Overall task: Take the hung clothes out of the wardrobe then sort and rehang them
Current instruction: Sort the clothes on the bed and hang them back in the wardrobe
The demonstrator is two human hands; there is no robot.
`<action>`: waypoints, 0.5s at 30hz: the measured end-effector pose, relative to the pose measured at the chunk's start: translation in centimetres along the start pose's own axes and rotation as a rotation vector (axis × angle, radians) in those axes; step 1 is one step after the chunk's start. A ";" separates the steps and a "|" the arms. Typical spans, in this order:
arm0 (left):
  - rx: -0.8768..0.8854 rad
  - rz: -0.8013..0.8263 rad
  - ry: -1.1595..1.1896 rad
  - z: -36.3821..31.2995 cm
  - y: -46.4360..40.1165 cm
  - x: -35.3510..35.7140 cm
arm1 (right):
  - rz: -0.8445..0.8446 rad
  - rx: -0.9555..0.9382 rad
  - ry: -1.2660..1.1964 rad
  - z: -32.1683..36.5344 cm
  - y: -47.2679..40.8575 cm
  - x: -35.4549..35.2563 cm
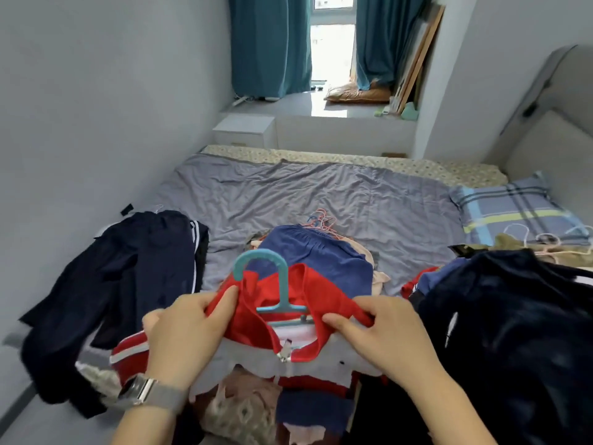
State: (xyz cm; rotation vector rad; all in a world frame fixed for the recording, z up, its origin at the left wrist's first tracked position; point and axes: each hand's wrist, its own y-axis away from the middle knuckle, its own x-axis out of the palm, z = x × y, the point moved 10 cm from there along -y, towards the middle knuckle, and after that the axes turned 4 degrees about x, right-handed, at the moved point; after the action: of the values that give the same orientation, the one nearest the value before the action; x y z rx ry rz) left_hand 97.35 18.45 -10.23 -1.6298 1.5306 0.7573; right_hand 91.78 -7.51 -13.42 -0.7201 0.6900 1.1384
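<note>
Left hand (pixel 186 329): fingers pinch the red jacket's (pixel 256 322) collar.
Right hand (pixel 378 335): fingers grip the collar's other side.
Jacket: on a blue hanger (pixel 282 284), over clothes on the bed (pixel 321 194).
Writing: none readable.

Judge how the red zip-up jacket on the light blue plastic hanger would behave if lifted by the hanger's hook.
The red zip-up jacket is probably floppy: its collar bunches where both hands pinch it. The light blue plastic hanger looks rigid, so it should carry the shoulders. The open zip may let one side slide off.
</note>
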 end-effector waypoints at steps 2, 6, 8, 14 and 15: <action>0.069 -0.048 0.033 -2.1 1.1 -3.1 | -0.045 -0.010 -0.005 1.8 1.4 -3.5; 0.220 -0.107 0.088 -8.2 2.6 -8.0 | -0.175 -0.045 -0.033 4.5 3.8 -11.9; 0.320 -0.126 0.128 -12.2 3.5 -9.9 | -0.260 -0.034 -0.014 4.9 5.3 -16.5; 0.627 0.052 0.286 -23.9 5.8 -6.9 | -0.448 0.075 0.106 -0.2 8.6 -28.9; 0.656 0.096 0.291 -25.2 6.2 -5.6 | -0.424 0.110 0.124 -1.9 8.6 -29.7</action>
State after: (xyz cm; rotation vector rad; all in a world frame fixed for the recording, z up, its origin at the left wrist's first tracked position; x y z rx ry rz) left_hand 88.70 0.33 7.04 -1.2031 1.8208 0.0300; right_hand 75.35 -23.04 7.69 -0.8019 0.6594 0.6674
